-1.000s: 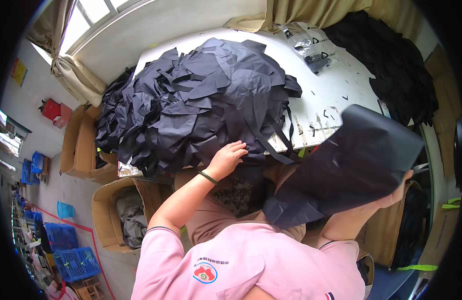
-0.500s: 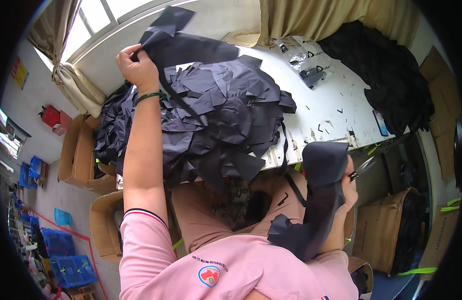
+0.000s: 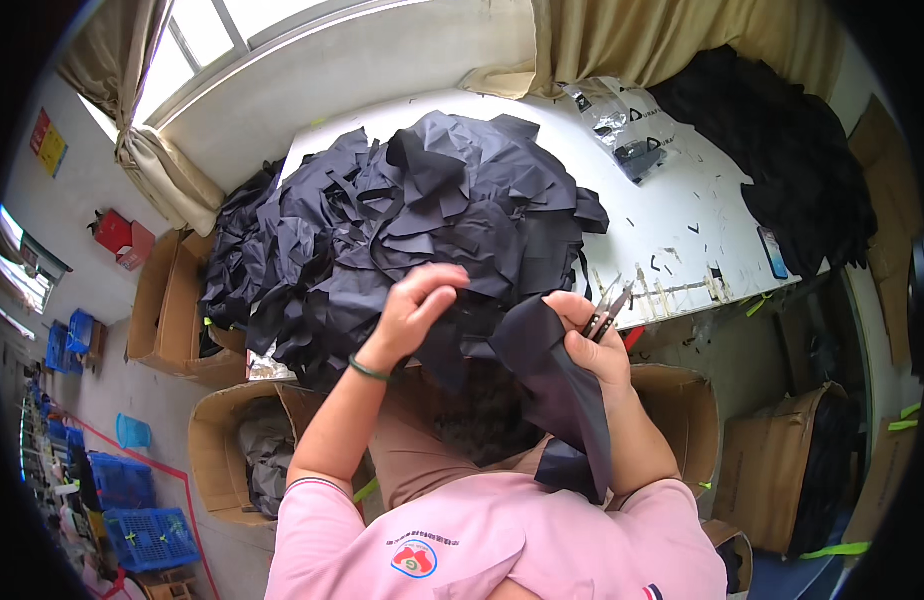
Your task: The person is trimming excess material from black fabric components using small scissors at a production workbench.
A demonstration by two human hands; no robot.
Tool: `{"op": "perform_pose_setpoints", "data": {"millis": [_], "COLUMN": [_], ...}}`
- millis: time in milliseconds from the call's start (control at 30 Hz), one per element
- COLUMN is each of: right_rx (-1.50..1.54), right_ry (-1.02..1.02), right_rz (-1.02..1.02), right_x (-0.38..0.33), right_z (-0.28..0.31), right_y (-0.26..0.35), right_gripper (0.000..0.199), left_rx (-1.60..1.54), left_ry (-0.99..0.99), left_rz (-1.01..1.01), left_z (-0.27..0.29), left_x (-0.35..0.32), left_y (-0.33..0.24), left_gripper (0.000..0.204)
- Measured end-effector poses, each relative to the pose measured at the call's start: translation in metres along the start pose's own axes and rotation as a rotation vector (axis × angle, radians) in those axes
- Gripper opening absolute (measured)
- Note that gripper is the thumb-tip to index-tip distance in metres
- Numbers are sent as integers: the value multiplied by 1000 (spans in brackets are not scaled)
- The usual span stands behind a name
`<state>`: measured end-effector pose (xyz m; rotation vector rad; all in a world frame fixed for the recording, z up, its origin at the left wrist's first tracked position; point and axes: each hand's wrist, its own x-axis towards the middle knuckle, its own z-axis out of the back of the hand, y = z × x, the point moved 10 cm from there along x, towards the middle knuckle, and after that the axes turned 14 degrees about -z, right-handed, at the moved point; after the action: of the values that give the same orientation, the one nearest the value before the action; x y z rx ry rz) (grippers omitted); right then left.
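Observation:
My right hand (image 3: 590, 345) grips a black fabric piece (image 3: 560, 395) that hangs down over my lap, and it also holds small metal snips (image 3: 606, 308) whose tips point up toward the table edge. My left hand (image 3: 420, 305) hovers just left of that piece, fingers curled near its upper edge, a green band on the wrist. Behind both hands a big heap of black fabric pieces (image 3: 402, 230) covers the left half of the white table (image 3: 682, 200).
A second dark fabric heap (image 3: 792, 160) lies at the table's far right, with clear plastic bags (image 3: 622, 125) near the curtain. Open cardboard boxes (image 3: 237, 450) stand on the floor at left, below me and at right (image 3: 782, 470). Blue crates (image 3: 142, 530) sit at lower left.
My left arm has come down from the far side of the heap to the fabric piece in front of me. My right hand has risen with the piece toward the table edge.

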<state>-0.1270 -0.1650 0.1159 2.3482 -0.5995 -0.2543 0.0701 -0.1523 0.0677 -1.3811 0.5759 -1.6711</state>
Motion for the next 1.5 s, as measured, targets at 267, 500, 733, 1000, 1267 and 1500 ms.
{"op": "perform_pose_setpoints", "data": {"millis": [267, 500, 733, 1000, 1267, 1500], "right_rx": [28, -271, -842, -639, -748, -1243], "right_ry": [131, -160, -456, -598, -702, -810], "right_rz": [-32, 59, 115, 50, 105, 397], "right_x": [35, 45, 6, -27, -61, -73], "right_z": [-42, 15, 28, 83, 100, 44], "right_y": [-11, 15, -32, -15, -5, 13], "right_gripper": [46, 47, 73, 56, 43, 41], "left_rx": [-901, -782, -462, -877, -602, -393], "left_ry": [-113, -572, -600, -431, -487, -413], "left_rz": [205, 107, 131, 390, 313, 130], "left_z": [-72, 0, 2, -63, -50, -49], "left_x": [-72, -76, -81, -112, -112, -98], "left_y": [-24, -46, -41, -15, -20, -38], "left_gripper": [52, 30, 22, 60, 74, 77]}}
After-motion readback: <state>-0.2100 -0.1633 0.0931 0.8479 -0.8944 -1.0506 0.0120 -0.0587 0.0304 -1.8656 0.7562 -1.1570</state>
